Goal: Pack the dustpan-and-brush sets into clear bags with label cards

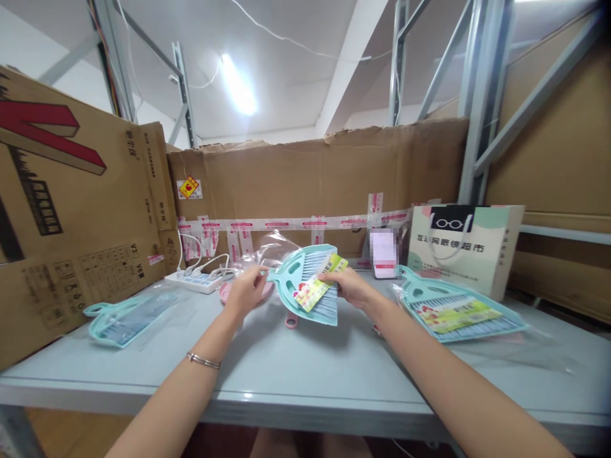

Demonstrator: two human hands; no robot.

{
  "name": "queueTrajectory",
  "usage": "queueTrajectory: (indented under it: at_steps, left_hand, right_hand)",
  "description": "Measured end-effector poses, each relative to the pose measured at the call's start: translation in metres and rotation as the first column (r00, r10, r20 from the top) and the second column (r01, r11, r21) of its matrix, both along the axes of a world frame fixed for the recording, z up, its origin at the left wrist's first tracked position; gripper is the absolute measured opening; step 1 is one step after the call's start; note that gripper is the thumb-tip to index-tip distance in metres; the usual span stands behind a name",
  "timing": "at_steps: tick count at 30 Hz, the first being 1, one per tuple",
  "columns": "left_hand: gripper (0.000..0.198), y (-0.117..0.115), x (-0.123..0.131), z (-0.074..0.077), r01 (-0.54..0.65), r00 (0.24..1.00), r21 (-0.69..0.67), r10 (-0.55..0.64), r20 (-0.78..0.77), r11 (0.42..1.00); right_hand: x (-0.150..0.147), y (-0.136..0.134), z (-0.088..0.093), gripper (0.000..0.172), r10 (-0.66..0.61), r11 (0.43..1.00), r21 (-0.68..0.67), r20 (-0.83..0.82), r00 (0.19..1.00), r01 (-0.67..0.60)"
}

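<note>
Held up above the table is a light teal dustpan [287, 289] with a small blue-bristled brush [328, 312] nested in it. My left hand [247, 291] pinches the end of the dustpan's handle. From the other side, my right hand [352, 287] grips the bristle end, its thumb pressing a yellow-green printed card [315, 291] against the brush. Its other fingers are mostly hidden behind the set. Another teal dustpan set [458, 313] with a similar card lies in clear plastic at the right. A bagged dustpan set [126, 320] lies at the left.
A white power strip [195, 281] with cords sits at the back left. Behind my left hand is a pink object [228, 294], partly hidden. A phone [384, 254] stands near a paper bag [465, 248]. Large cardboard boxes [305, 184] border the table [267, 375].
</note>
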State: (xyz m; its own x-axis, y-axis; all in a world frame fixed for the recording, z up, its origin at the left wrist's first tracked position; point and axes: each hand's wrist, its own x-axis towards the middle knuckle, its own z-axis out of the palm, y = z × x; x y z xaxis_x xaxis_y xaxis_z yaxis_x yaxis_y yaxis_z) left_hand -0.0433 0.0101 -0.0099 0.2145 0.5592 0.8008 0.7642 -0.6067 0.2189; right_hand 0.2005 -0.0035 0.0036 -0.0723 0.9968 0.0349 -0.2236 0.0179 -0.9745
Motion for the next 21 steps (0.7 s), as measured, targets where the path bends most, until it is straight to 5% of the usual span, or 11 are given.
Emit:
queueTrajectory:
  at_steps: [6, 13, 16, 19, 21]
  left_hand:
    - [0.022, -0.006, 0.014, -0.004, 0.12, 0.991, 0.143, -0.108, -0.083, 0.983]
    - [0.028, -0.015, 0.024, -0.004, 0.131, 0.942, 0.135, -0.081, -0.325, 0.982]
    - [0.029, -0.021, 0.03, -0.002, 0.196, 0.919, 0.102, -0.147, -0.365, 0.975]
    - [0.028, -0.025, 0.03, 0.003, 0.18, 0.974, 0.185, -0.149, -0.17, 0.966]
    - [0.039, -0.023, 0.028, 0.006, 0.05, 0.981, 0.214, -0.088, 0.171, 0.976]
  right_hand:
    - [-0.015, 0.003, -0.007, 0.019, -0.038, 0.999, 0.015, -0.233, 0.972, 0.043]
    - [-0.026, -0.004, -0.013, 0.019, 0.122, 0.992, 0.046, -0.129, 0.984, -0.117]
    - [-0.028, -0.005, -0.012, 0.012, 0.056, 0.998, 0.029, -0.203, 0.977, -0.051]
    - [-0.028, -0.003, -0.009, 0.011, -0.031, 0.999, 0.005, -0.332, 0.943, 0.035]
    - [-0.027, -0.001, -0.008, 0.016, -0.052, 0.998, 0.015, -0.409, 0.911, 0.064]
